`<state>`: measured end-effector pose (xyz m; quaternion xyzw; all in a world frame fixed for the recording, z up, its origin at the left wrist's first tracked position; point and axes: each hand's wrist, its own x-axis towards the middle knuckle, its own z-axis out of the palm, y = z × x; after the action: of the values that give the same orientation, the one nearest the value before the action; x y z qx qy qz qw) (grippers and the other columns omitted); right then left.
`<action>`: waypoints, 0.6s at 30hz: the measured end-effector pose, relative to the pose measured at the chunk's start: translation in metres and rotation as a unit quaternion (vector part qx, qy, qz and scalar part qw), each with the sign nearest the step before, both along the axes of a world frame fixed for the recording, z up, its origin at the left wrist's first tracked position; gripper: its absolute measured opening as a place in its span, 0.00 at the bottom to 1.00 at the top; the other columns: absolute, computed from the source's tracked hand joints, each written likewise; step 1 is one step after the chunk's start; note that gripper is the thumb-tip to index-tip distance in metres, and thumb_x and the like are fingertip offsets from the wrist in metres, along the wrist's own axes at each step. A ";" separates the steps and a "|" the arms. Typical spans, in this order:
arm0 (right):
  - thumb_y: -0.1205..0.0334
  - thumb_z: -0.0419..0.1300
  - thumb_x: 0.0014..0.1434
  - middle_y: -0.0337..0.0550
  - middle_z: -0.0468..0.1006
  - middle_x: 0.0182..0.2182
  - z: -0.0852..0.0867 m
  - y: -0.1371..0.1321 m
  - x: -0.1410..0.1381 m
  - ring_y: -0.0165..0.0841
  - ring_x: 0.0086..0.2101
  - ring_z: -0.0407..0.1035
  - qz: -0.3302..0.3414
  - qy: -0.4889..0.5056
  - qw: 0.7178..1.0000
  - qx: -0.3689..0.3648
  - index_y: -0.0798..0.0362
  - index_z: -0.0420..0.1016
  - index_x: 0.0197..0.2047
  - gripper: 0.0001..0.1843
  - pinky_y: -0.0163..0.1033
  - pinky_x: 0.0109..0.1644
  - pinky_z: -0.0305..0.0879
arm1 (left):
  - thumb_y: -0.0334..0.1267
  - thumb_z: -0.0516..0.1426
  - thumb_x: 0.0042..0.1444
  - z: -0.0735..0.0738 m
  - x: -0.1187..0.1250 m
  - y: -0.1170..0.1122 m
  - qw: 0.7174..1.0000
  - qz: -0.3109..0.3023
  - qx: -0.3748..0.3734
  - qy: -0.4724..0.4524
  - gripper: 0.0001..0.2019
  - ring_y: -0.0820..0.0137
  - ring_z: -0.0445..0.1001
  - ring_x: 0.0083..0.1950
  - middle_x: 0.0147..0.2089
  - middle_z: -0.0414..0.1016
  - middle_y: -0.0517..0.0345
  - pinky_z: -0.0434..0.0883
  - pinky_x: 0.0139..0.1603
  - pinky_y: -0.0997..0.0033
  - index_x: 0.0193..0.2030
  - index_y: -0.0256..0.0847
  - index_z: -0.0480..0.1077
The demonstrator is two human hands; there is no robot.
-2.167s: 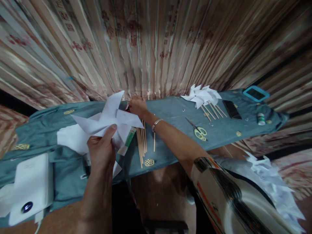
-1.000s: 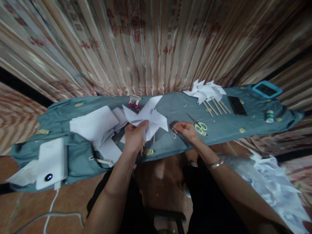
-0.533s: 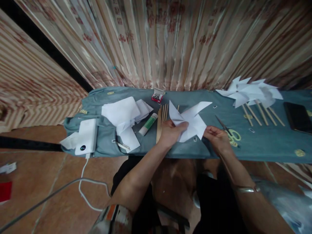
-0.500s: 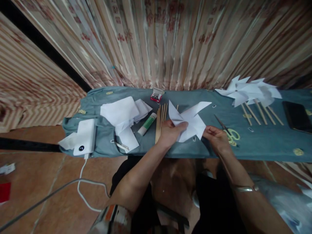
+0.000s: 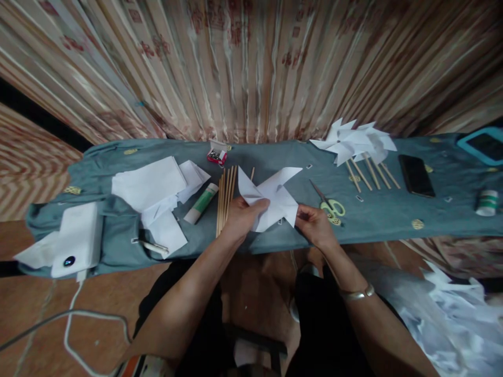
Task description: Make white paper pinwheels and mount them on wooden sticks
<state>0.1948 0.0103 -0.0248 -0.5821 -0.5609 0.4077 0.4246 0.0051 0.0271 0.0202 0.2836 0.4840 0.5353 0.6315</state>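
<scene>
My left hand (image 5: pixel 244 217) pinches a white paper pinwheel (image 5: pixel 271 196) by its left side, thumb on top. My right hand (image 5: pixel 314 225) is closed at the pinwheel's lower right corner, fingers curled on its edge. The pinwheel hangs just above the grey-blue cloth (image 5: pixel 385 222) on the long table. A bundle of wooden sticks (image 5: pixel 225 199) lies just left of my left hand. Yellow-handled scissors (image 5: pixel 330 205) lie right of my right hand.
Finished pinwheels on sticks (image 5: pixel 353 141) lie at the back right beside a black phone (image 5: pixel 416 175). A glue stick (image 5: pixel 201 203), loose white sheets (image 5: pixel 151 186), a small red box of pins (image 5: pixel 216 156) and a white power bank (image 5: pixel 76 238) sit to the left. A curtain hangs behind.
My right hand came back from the red box at the table's far edge to the pinwheel's right corner. My left hand lowered the pinwheel towards the cloth. The camera shifted.
</scene>
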 end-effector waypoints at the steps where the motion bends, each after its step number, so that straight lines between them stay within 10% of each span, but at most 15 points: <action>1: 0.58 0.62 0.46 0.34 0.71 0.18 0.001 -0.002 0.001 0.28 0.22 0.64 0.004 -0.032 0.999 0.010 0.52 0.72 0.20 0.08 0.34 0.28 0.60 | 0.32 0.67 0.32 0.000 0.001 0.000 1.000 -0.001 0.000 -0.004 0.10 0.70 0.74 0.29 0.27 0.78 0.57 0.72 0.33 0.71 0.26 0.36 0.77; 7: 0.64 0.58 0.53 0.39 0.78 0.23 0.011 -0.014 0.001 0.34 0.26 0.71 0.000 -0.246 0.968 0.043 0.51 0.77 0.28 0.07 0.37 0.32 0.64 | 0.32 0.68 0.28 0.000 0.009 0.002 0.999 -0.011 -0.024 -0.038 0.11 0.71 0.74 0.28 0.27 0.79 0.58 0.71 0.31 0.73 0.24 0.37 0.77; 18: 0.69 0.53 0.57 0.53 0.78 0.50 0.005 -0.022 0.005 0.44 0.48 0.74 0.053 -0.310 0.943 0.107 0.52 0.76 0.39 0.12 0.48 0.52 0.70 | 0.31 0.68 0.29 -0.003 0.010 0.008 1.000 0.011 -0.013 -0.018 0.10 0.70 0.75 0.28 0.27 0.80 0.58 0.73 0.32 0.72 0.24 0.37 0.77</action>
<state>0.1999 -0.0116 -0.0201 -0.6008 -0.7348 0.1665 0.2672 0.0148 0.0351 0.0175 0.2604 0.4829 0.5411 0.6374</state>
